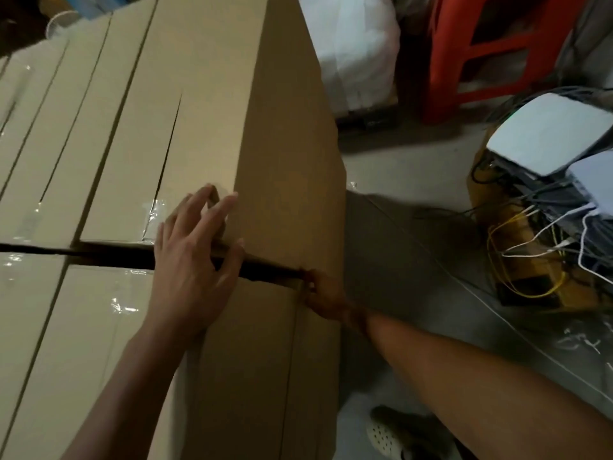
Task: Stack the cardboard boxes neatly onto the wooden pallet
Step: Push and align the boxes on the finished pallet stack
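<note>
Two hands meet at one seam in the stack. The left hand (pixel 195 260) lies flat and released, its fingers (pixel 220 210) spread over the dark gap (pixel 109 257), with the tips on the end corner of the far box (pixel 205 94). Under its palm is the near box (pixel 238 360). The right hand (pixel 323 295) sits just right of those fingers, low on the side face where the gap ends. It is in deep shade, so I cannot tell whether it grasps an edge or only presses.

The far box looks long, stiff and bulky rather than fragile. Its smooth board and glossy tape (pixel 152 210) would probably slide under a flat palm. My judgement is to push it by the end corners and lift it by the bottom edges, not by the top flaps, which have a slit open along their seam.

At least four boxes show, two on each side of the gap. Flap seams and box edges look alike, so an exact count is unsure. The pallet is hidden, presumably beneath the stack.

Right of the fingers there is one shoe (pixel 386 433) on the floor (pixel 414 167), then one crate of cables (pixel 537 207). Beyond them stand one white sack (pixel 358 44) and one red stool (pixel 481 51).
</note>
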Tool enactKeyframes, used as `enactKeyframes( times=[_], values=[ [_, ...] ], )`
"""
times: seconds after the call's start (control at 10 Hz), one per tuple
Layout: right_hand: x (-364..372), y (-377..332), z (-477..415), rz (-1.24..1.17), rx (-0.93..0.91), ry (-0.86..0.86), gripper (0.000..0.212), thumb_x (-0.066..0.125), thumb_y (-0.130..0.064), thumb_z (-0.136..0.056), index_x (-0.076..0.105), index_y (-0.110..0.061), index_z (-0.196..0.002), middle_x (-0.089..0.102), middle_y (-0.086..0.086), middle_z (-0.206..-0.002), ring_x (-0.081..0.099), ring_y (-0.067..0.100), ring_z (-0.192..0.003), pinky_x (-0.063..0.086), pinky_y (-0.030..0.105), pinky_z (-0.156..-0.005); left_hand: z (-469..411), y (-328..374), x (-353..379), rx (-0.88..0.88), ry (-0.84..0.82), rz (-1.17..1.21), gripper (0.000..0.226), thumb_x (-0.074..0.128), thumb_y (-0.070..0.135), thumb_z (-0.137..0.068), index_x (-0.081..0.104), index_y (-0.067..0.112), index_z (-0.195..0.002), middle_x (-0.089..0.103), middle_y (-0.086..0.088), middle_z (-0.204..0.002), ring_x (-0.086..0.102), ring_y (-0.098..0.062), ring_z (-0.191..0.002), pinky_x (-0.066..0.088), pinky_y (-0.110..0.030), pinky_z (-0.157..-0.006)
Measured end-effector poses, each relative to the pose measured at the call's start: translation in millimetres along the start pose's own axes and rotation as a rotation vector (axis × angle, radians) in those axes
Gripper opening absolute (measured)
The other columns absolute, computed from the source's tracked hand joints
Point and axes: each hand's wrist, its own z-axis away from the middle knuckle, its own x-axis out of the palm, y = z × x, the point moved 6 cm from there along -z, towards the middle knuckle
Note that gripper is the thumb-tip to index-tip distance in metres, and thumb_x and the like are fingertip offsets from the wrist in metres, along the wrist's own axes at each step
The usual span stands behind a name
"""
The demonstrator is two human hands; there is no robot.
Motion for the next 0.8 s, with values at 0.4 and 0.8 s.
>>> enactKeyframes(
  times=[0.4, 0.8],
  values=[
    [25, -2, 21, 0.251, -0.092, -0.033, 0.091, 0.065, -0.047, -0.076, 0.028, -0.026, -0.157, 0.029, 0.005, -0.162, 0.033, 0.029, -0.146, 0.041, 0.049, -0.111, 17, -9, -8, 0.005, 0.129, 0.056, 0.052, 0.047, 0.040, -0.098, 0.049, 0.018, -0.146, 0.044, -0.005, -0.154, 0.031, -0.026, -0.147, 0.034, -0.060, -0.113],
    [0, -66, 50, 0.478, -0.034, -0.077, 0.041, 0.052, -0.009, -0.102, 0.047, 0.007, -0.140, 0.047, 0.027, -0.146, 0.044, 0.040, -0.135, 0.036, 0.038, -0.109, 194, -89, -23, -0.442, 0.071, -0.003, 0.077, 0.017, 0.069, -0.097, 0.021, 0.023, -0.159, 0.007, -0.002, -0.168, 0.001, -0.019, -0.155, 0.014, -0.053, -0.125]
  ],
)
